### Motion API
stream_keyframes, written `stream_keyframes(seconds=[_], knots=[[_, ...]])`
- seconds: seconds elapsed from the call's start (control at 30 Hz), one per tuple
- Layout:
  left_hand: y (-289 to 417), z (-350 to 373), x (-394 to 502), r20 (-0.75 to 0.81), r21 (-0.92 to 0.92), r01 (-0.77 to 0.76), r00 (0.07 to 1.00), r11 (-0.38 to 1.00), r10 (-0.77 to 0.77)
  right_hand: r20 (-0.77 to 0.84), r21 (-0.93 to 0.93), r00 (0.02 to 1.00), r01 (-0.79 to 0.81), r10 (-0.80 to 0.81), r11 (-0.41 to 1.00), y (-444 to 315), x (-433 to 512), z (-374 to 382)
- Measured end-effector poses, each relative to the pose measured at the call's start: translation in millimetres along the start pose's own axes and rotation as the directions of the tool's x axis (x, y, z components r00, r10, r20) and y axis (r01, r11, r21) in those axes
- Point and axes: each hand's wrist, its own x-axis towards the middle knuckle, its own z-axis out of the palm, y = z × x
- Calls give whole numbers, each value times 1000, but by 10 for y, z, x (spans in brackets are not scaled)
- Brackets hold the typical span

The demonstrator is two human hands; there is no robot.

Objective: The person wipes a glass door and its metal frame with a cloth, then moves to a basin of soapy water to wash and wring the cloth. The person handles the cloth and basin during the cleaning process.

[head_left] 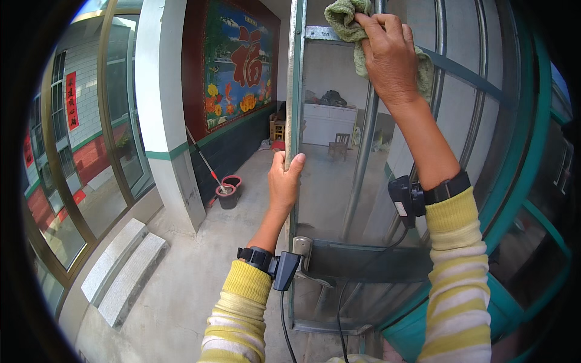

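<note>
My right hand (391, 59) grips a pale green cloth (347, 20) up against the crossbar (320, 32) of a metal-framed screen door. Part of the cloth hangs out behind the knuckles. Lower down, my left hand (286, 181) is wrapped around the upright edge (294, 113) of the same door, thumb pointing up. Below that hand sits the door's lever handle (313, 274) on its metal plate. Vertical metal bars (363, 168) run behind the mesh panel (333, 199). A black strapped device with a cable is on each wrist.
Teal door framing (513, 172) stands close on my right. On the left are stone steps (127, 272), a white pillar (165, 113) and glazed panels (122, 90). Dark buckets (228, 196) with a mop (204, 159) stand by the mural wall. A small chair (339, 144) shows through the mesh.
</note>
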Motion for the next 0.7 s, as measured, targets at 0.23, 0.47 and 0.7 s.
stream_keyframes(seconds=[0.23,0.47,0.7], knots=[[-103,-14,17,-8,76,-27,1000,997,28,219,166,975,6,-42,986,-486,-694,-143],[-93,-19,20,-33,81,-34,999,996,37,626,452,733,-63,-266,890,-872,-1405,-750],[-35,-30,-9,-23,121,-39,999,992,42,422,419,891,-31,-165,907,-262,-937,-845]])
